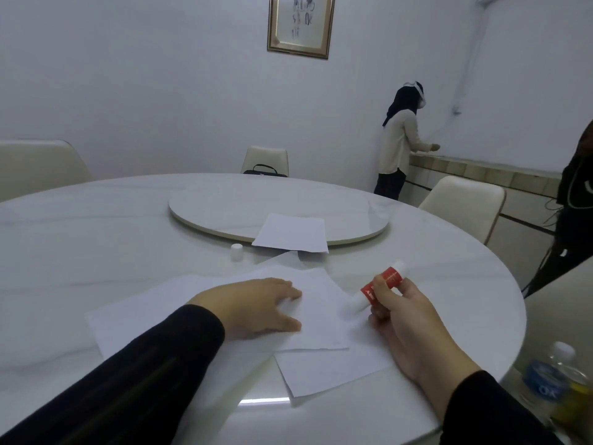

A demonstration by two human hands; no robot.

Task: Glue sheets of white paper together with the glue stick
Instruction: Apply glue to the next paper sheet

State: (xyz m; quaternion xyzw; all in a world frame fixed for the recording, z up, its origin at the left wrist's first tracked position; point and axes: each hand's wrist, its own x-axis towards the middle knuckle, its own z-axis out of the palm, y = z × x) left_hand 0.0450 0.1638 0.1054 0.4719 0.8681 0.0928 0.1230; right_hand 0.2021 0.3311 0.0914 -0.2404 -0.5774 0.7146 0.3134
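White paper sheet [321,316] lies pinned on the table [96,236] under our flat left hand [253,305] while the right hand [404,319] grips the uncapped glue stick [378,287], tip at the sheet's right edge; we judge gluing underway, next needing steady strokes.

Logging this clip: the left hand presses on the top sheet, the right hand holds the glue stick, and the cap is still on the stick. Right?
Not quite. The head view shows the cap off, standing alone on the table beyond the sheets. The rest holds: the left hand presses on the top sheet, and the right hand holds the glue stick.
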